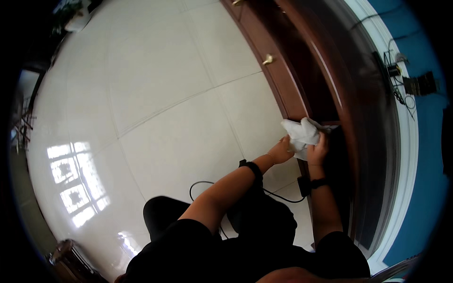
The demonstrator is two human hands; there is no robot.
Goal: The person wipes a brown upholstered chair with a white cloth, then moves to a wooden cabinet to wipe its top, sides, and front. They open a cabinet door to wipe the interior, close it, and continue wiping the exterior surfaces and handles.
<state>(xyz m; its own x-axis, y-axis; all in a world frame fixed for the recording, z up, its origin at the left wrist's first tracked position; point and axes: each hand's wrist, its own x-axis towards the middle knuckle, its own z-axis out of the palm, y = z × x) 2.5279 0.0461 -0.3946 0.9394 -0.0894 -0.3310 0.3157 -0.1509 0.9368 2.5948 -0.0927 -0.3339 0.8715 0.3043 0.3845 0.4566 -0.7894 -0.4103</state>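
Observation:
A crumpled white cloth (301, 133) is bunched between my two hands, at the front of a dark red-brown wooden cabinet (270, 42). My left hand (282, 150) grips its near left side, above the tiled floor. On the right, my right hand (318, 148) holds the cloth's other side, close to a dark opening in the cabinet front. Black bands circle both forearms; a small black box hangs at the right wrist's band. The fingertips are partly hidden by the folds.
Brass-coloured handles (268, 59) stick out from the cabinet front. A black cable (288, 201) loops by my legs over the glossy tiles (162, 106). Cords and a dark device (421, 84) are by the blue wall at right. A wooden piece of furniture (72, 261) stands at lower left.

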